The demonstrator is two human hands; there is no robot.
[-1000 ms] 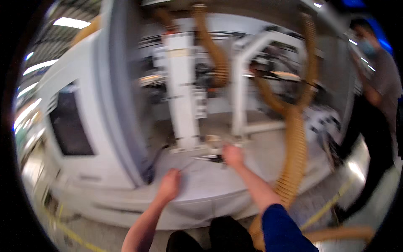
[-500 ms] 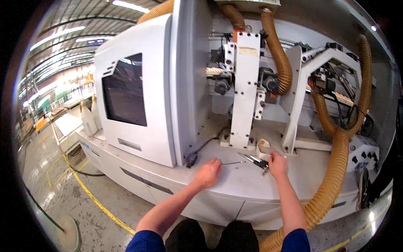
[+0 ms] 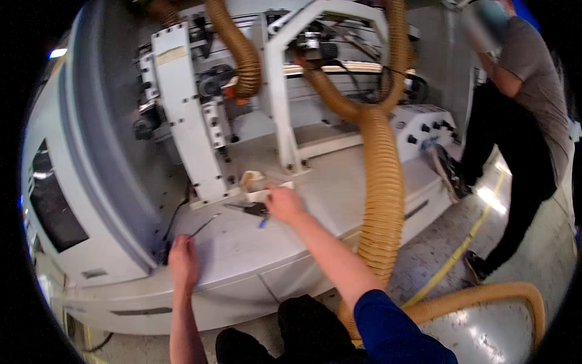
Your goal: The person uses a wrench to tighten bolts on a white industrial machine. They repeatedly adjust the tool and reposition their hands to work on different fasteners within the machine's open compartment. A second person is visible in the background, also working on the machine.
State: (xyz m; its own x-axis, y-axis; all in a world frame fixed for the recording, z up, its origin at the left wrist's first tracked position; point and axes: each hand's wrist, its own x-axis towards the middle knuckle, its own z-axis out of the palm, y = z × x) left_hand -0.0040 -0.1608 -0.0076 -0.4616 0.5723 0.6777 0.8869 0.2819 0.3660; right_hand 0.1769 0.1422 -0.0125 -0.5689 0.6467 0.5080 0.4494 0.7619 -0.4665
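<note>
My left hand (image 3: pixel 183 264) is closed around one end of a thin metal rod (image 3: pixel 205 225), whose free end points away over the white machine base (image 3: pixel 315 206). My right hand (image 3: pixel 284 204) is at a small cream-coloured open container (image 3: pixel 250 181), fingers bent together at its near right side. What they pinch, if anything, is hidden. Just left of that hand, a black tool with pointed metal ends (image 3: pixel 253 209) lies on the base, a small blue piece (image 3: pixel 263 223) beside it. Blur hides its exact kind.
Behind my hands rise a white bolted column (image 3: pixel 188 109) and a white angled frame (image 3: pixel 279 103). A thick tan hose (image 3: pixel 381 182) runs down to the right of my right arm. At far right another person (image 3: pixel 521 121) has one foot raised against the machine.
The view has swung to the right, bringing the other person into sight. Both hands stay near the same things; the rod is still in my left hand, now angled more away from me.
</note>
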